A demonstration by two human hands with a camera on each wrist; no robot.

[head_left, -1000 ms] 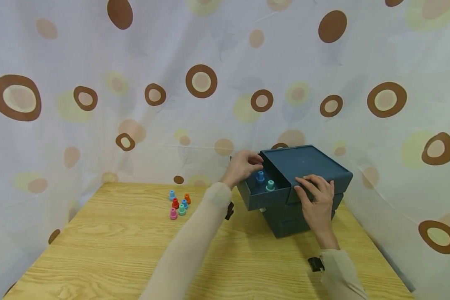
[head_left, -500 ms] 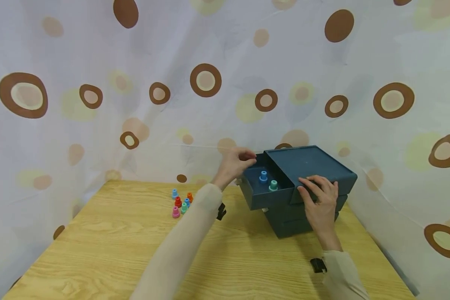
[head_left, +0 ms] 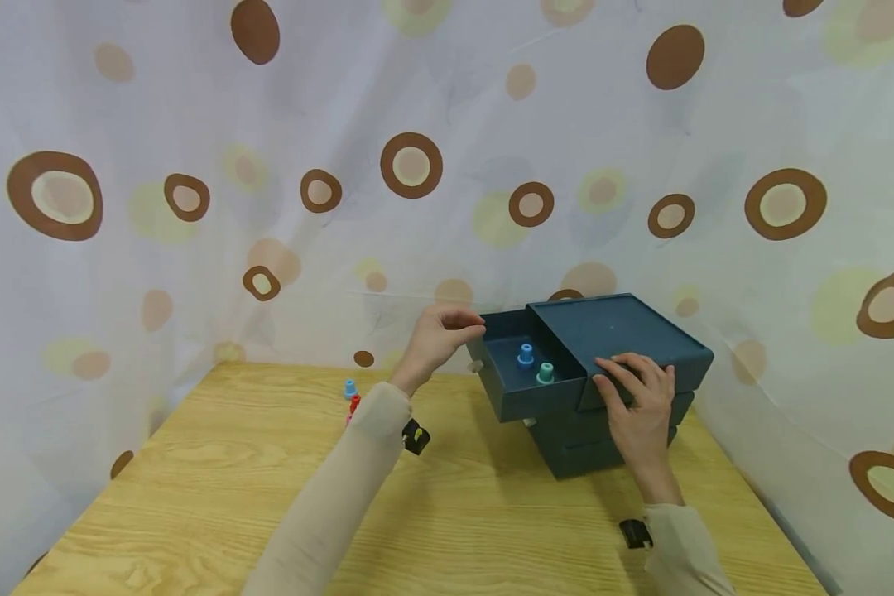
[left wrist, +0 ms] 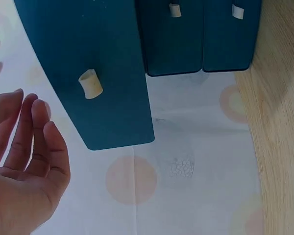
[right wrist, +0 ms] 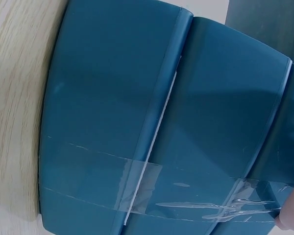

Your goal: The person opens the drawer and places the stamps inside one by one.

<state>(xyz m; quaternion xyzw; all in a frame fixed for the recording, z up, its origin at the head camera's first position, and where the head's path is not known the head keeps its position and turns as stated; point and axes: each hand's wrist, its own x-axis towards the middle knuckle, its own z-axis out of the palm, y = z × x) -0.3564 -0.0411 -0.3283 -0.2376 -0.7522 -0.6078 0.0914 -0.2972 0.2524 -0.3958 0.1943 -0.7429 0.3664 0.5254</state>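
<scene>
A dark blue drawer unit (head_left: pixel 614 335) stands at the right of the table, its top drawer (head_left: pixel 532 404) pulled out to the left. In that drawer stand two small stepped plastic pegs, a blue peg (head_left: pixel 525 356) and a teal peg (head_left: pixel 545 373). My left hand (head_left: pixel 435 338) hovers beside the drawer's outer end, fingers loosely bent with nothing in them. The left wrist view has it near the drawer front with its pale knob (left wrist: pixel 91 84). My right hand (head_left: pixel 638 410) rests on the unit's near top edge, fingers over the top and thumb on the side.
On the wooden table (head_left: pixel 194 488), a light blue peg (head_left: pixel 350 388) and a red peg (head_left: pixel 355 403) show behind my left sleeve, which hides others. Lower drawers (left wrist: pixel 230 36) are closed. Clear tape (right wrist: pixel 142 186) runs along the unit's side. A patterned curtain (head_left: pixel 447 240) hangs behind.
My left hand has moved left from over the drawer to outside its outer end, and the sleeve now covers most pegs on the table. My right hand stays on the unit.
</scene>
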